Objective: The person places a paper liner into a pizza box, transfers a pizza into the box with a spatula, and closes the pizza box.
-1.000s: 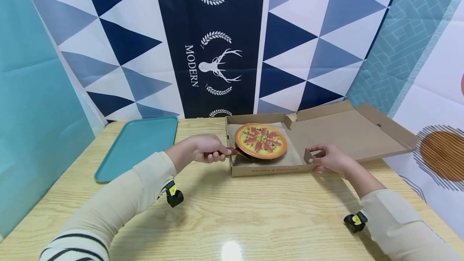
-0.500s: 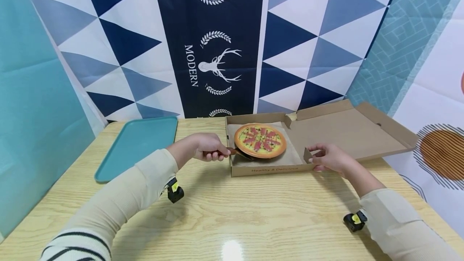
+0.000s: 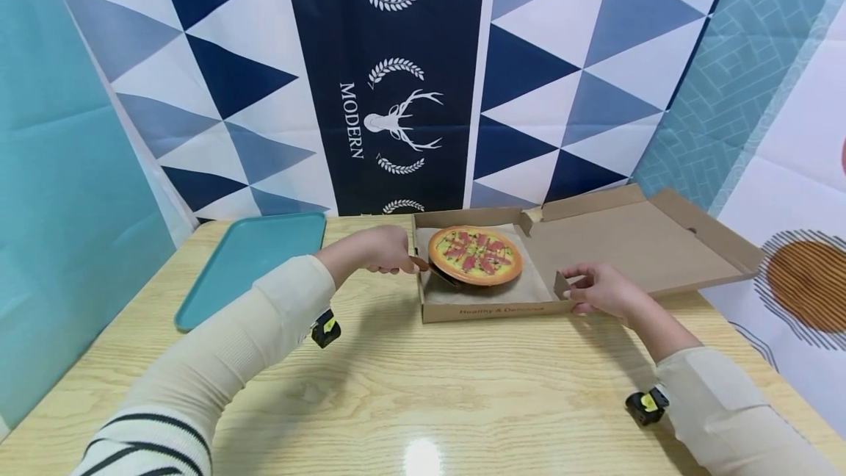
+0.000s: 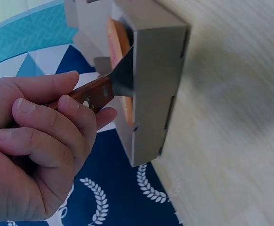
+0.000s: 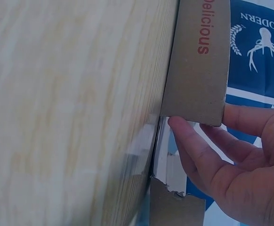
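Observation:
A pizza (image 3: 474,255) with an orange-brown crust lies in the base of an open cardboard pizza box (image 3: 489,312) lined with paper. My left hand (image 3: 383,250) grips the wooden handle of a pizza server (image 4: 94,93), reaching over the box's left wall. The metal blade (image 4: 124,75) points into the box at the pizza's near left edge; how far it reaches under the crust is hidden. At the box's front right corner, my right hand (image 3: 600,290) holds the cardboard wall, thumb and fingers on either side of the corner in the right wrist view.
The box lid (image 3: 634,241) lies folded back to the right, its flaps standing up. A teal tray (image 3: 254,263) rests on the left of the wooden table (image 3: 463,395). Patterned cloth (image 3: 396,79) hangs behind the table.
My left hand has risen slightly and rolled over, tilting the server so its handle end sits higher. The pizza has shifted very slightly. My right hand stays at the box corner.

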Demonstrator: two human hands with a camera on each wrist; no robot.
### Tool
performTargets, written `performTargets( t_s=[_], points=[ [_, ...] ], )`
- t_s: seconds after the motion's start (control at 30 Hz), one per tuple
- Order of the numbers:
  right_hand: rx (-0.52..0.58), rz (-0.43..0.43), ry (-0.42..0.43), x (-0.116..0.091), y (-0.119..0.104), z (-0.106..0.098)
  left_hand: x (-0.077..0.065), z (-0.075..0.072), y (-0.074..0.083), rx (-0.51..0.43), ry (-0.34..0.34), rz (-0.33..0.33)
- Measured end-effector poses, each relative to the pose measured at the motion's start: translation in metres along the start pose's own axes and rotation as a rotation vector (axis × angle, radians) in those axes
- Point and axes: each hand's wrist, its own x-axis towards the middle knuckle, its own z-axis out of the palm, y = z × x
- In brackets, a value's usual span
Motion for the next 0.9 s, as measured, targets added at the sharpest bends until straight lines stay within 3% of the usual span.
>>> performTargets(
  t_s=[0.1,0.5,0.9],
  points=[
    [0.000,0.014,0.003,0.000,0.000,0.001,0.001,-0.006,0.001,0.039,-0.011,0.007],
    [-0.013,0.007,0.003,-0.001,-0.002,0.002,0.001,-0.038,0.019,0.004,-0.113,-0.006],
    [-0.008,-0.007,0.010,-0.002,0.000,0.001,-0.008,-0.052,0.021,0.038,-0.165,-0.049]
  ],
)
